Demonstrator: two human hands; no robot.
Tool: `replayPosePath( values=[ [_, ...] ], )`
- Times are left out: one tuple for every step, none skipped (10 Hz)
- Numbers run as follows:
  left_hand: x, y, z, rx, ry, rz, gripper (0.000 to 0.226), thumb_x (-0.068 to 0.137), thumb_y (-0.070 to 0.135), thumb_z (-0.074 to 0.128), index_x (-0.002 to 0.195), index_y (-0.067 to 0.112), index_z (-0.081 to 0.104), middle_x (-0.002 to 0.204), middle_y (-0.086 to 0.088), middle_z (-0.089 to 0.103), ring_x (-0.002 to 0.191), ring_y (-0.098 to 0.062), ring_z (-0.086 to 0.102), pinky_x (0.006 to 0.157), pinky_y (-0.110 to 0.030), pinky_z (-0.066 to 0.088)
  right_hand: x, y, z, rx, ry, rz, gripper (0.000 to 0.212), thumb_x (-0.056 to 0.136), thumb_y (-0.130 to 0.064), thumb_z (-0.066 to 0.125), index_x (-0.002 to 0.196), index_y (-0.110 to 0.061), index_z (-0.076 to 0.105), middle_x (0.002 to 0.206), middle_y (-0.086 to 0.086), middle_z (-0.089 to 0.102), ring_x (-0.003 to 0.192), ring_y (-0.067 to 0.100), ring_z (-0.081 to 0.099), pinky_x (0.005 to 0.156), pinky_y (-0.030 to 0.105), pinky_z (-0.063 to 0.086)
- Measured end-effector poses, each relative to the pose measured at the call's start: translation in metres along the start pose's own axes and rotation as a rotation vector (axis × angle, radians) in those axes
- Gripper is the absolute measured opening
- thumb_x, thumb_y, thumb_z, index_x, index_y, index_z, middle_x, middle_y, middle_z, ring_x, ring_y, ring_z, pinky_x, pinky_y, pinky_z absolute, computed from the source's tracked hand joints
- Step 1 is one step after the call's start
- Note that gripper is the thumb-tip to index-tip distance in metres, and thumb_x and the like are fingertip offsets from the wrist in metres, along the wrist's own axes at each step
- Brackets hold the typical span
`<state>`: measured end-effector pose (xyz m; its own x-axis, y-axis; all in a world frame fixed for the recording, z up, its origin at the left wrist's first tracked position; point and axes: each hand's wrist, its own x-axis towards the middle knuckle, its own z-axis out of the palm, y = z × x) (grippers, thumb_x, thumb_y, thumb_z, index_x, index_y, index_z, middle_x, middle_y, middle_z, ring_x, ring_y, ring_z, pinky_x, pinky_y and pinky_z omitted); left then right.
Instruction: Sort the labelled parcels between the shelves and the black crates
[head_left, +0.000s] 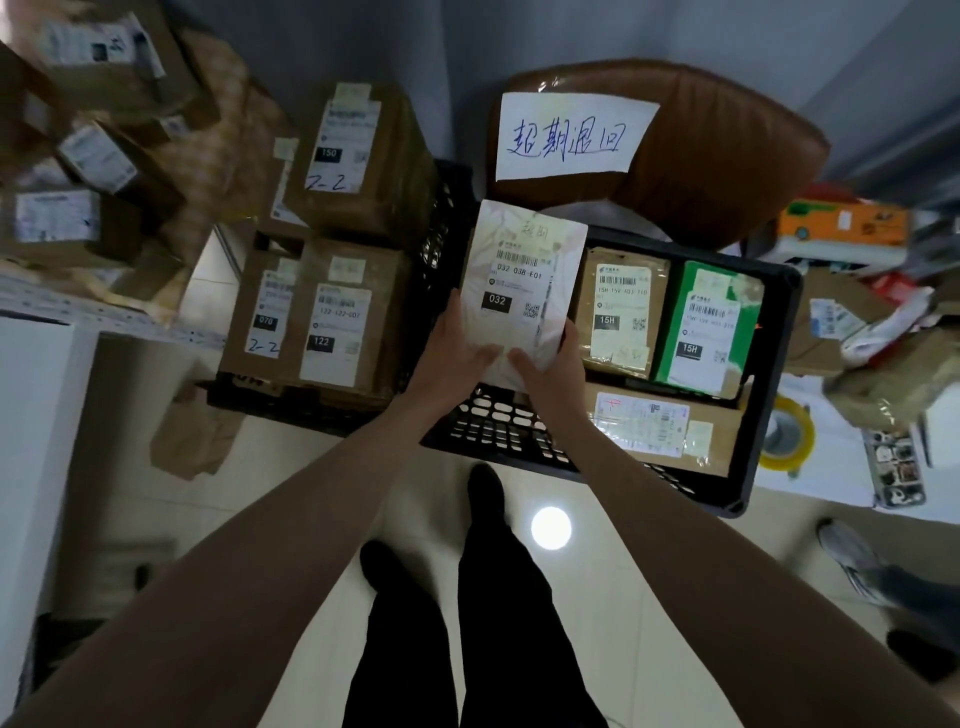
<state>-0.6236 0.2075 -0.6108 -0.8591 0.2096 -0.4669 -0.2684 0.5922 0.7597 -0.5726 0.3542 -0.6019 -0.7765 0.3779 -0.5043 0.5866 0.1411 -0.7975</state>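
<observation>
I hold a white parcel (522, 270) labelled 032 over the left part of a black crate (769, 395). My left hand (457, 353) grips its lower left edge and my right hand (548, 364) grips its lower right corner. Inside the crate lie a brown parcel (621, 306) labelled 15H, a green parcel (709, 322) also labelled 15H, and a flat brown parcel (660, 423) nearer me. A second black crate (311, 410) on the left holds several brown boxes, among them ones labelled 122 (337, 322), 070 (265, 317) and 150 (353, 150).
A brown chair (727, 150) with a handwritten paper sign (569, 137) stands behind the crate. Shelves (78, 306) at the left carry more brown boxes. A table (810, 483) at the right holds a tape roll (787, 434) and loose parcels. Another person's shoe (852, 561) is at the right.
</observation>
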Motion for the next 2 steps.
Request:
replayPosePath(
  values=[
    [0.003, 0.01, -0.008, 0.184, 0.007, -0.06, 0.088, 0.082, 0.048, 0.067, 0.153, 0.025, 0.021, 0.149, -0.004, 0.042, 0.136, -0.025, 0.044, 0.109, -0.052, 0.043, 0.002, -0.01, -0.002, -0.033, -0.013, 0.018, 0.07, 0.08, -0.018, 0.077, 0.138, -0.017, 0.037, 0.125, 0.006, 0.055, 0.112, 0.029, 0.061, 0.087, 0.049, 0.059],
    [-0.01, 0.035, -0.019, 0.337, -0.005, -0.091, 0.086, 0.095, 0.038, 0.063, 0.159, 0.012, 0.012, 0.159, -0.012, 0.028, 0.146, -0.03, 0.029, 0.118, -0.046, 0.03, -0.006, -0.027, -0.012, -0.089, 0.016, -0.014, 0.07, 0.085, -0.018, 0.071, 0.144, -0.012, 0.034, 0.135, 0.01, 0.046, 0.123, 0.029, 0.05, 0.097, 0.042, 0.049]
  ],
)
